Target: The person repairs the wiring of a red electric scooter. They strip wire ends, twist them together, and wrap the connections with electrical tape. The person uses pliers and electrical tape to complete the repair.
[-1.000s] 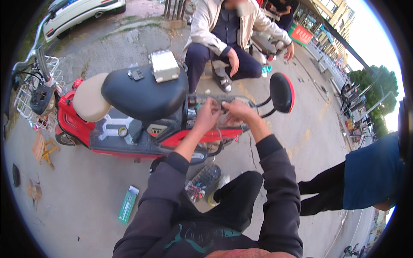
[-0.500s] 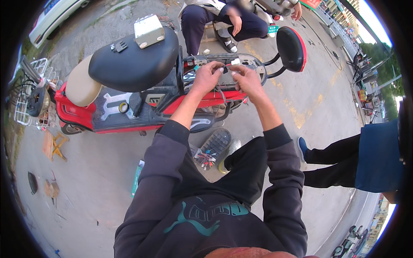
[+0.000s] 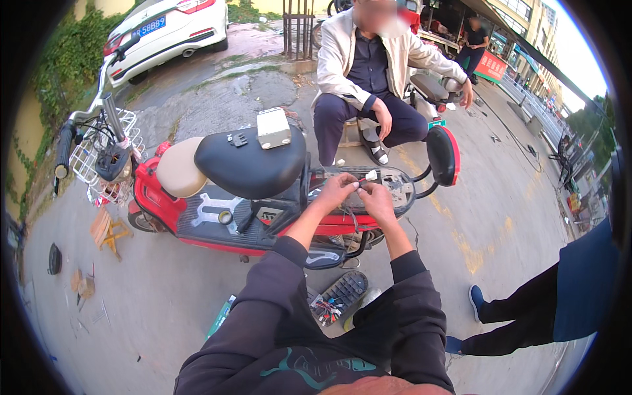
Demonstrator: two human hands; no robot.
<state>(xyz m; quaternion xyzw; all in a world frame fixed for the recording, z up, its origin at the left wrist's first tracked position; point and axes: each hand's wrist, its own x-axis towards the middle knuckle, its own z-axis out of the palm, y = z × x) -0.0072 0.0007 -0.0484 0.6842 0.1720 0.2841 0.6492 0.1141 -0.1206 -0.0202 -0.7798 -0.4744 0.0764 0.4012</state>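
Currently, a green carton [image 3: 222, 316] lies on the near side of the red step-through scooter [image 3: 271, 214], partly covered by the left sleeve. Also on the scooter's near side, toward its rear wheel, a black ridged tray [image 3: 350, 286] carries a cluster of wire connectors [image 3: 327, 309].

Both hands are positioned over the scooter's open rear section. Left hand [image 3: 338, 189]: thumb and fingers closed to a pinch. Right hand [image 3: 377, 199]: likewise closed, fingertips meeting those of the left. Between them — above the scooter's rear section — is a small dark part [image 3: 359, 187], mostly hidden by the fingers; its exact kind cannot be told. A white plug [image 3: 370, 175] is located just beyond the fingertips.

The scooter's black saddle [image 3: 253, 164] supports a silver metal box [image 3: 273, 129]. On the scooter's far side, a person in a pale jacket [image 3: 403, 62] sits low. Farther beyond the scooter's front stands a white car [image 3: 158, 41].
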